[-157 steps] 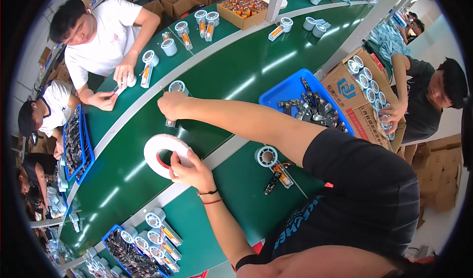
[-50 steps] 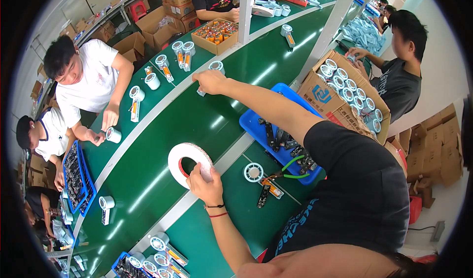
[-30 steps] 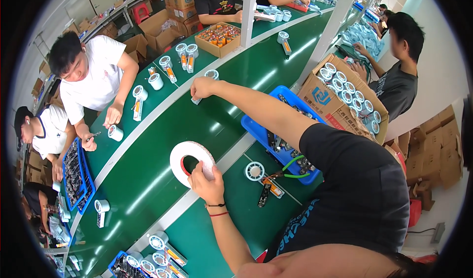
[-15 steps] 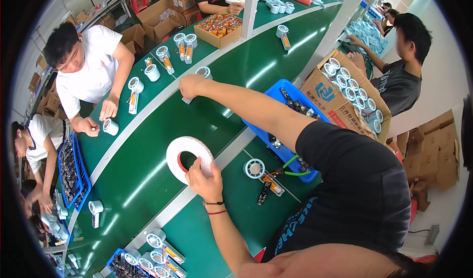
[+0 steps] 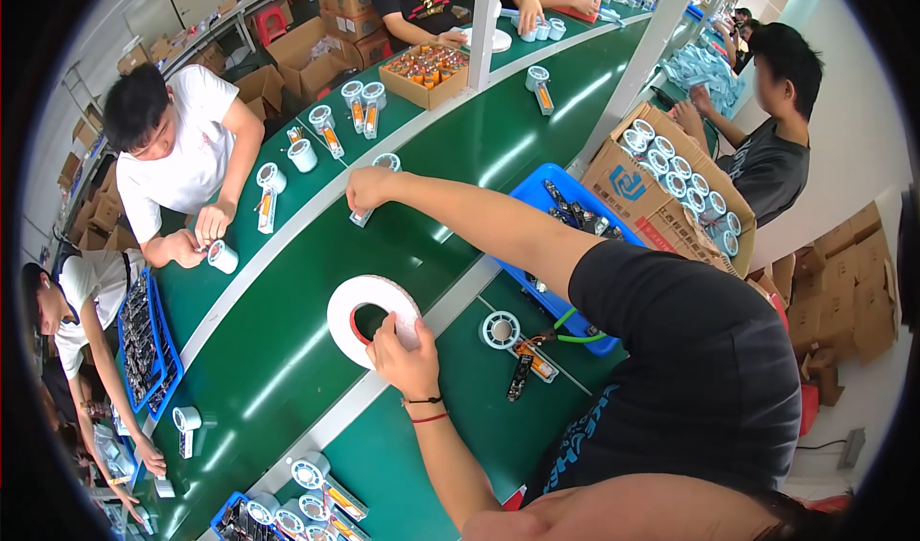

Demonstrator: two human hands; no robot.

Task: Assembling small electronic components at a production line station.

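Note:
My left hand (image 5: 407, 359) grips a wide white roll of tape (image 5: 341, 309) by its near edge, with the thumb and fingers closed on it. A reddish inner ring shows in its hole. My right arm stretches across the green belt, and my right hand (image 5: 370, 190) is closed on a light-blue cylindrical unit (image 5: 387, 161) near the far rail. Its round top shows beyond the fingers and a pale strip below them; the rest is hidden. On the near worktop lies another light-blue round unit (image 5: 500, 330) with an orange battery strip (image 5: 537, 362), beside a small black part (image 5: 518, 378).
Green-handled pliers (image 5: 570, 325) lie by a blue tray (image 5: 551, 182) of black parts under my right arm. A cardboard box (image 5: 623, 182) of light-blue cylinders stands to the right. Several units (image 5: 311, 474) are grouped at the lower left. A person in white (image 5: 182, 158) works across the belt.
My right hand stays closed on the unit, shifted slightly lower left. The tape roll remains in my left hand. At far left, another person's arm has reached out over the belt.

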